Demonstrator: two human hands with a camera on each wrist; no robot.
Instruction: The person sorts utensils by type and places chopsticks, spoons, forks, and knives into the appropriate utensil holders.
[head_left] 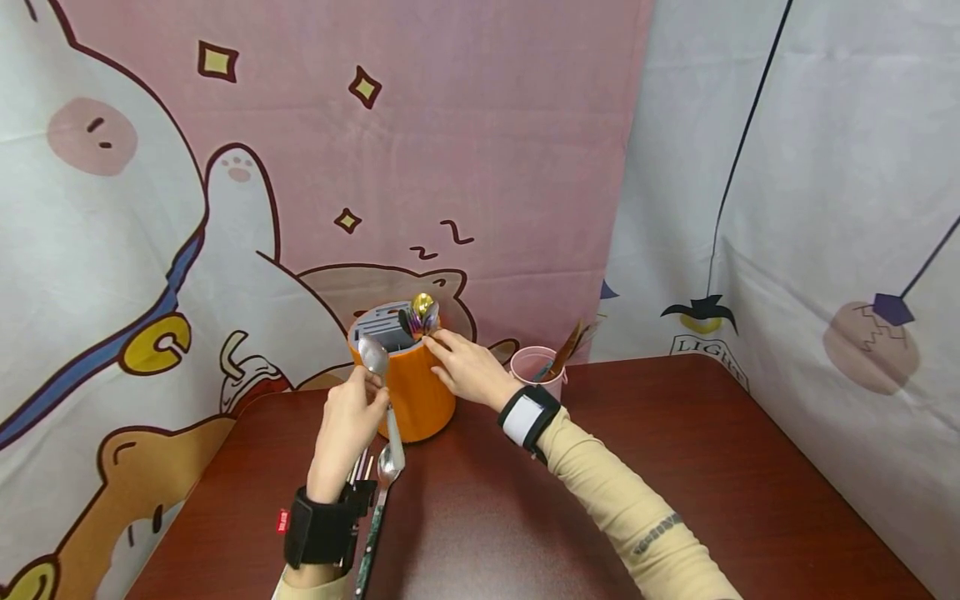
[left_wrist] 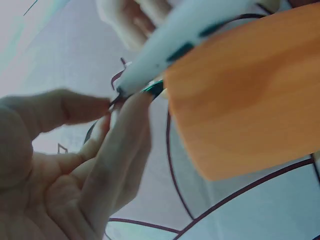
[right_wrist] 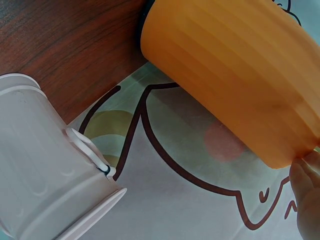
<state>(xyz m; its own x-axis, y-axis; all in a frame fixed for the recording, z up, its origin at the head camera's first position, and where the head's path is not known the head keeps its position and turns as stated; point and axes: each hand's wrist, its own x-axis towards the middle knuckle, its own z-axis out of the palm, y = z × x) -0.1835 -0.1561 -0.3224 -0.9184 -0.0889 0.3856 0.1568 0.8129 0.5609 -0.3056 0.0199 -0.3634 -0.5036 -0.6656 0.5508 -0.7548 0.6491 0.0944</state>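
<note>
Shiny metal spoon (head_left: 372,357), smooth plastic-looking orange holder (head_left: 420,398), glossy wood-grain table (head_left: 495,517), matt cloth backdrop (head_left: 510,142)

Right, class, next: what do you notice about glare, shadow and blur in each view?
Head: a soft, pale sheen on the tabletop; left wrist: washed-out upper-left corner, darker shading across the orange container, blurred fingers at the top edge; right wrist: wood grain readable.

Bench (head_left: 712,450), dark red-brown wood, at 6 o'clock in head view. Pink bucket (head_left: 556,387) at its back edge, near 5 o'clock; brown implement (head_left: 564,355) leaning inside. Pink backdrop (head_left: 495,142), 12 o'clock; yellow bell print (head_left: 152,343), 9 o'clock. Pale cloth (head_left: 862,125) bearing lamp print (head_left: 701,309), 3 o'clock.
</note>
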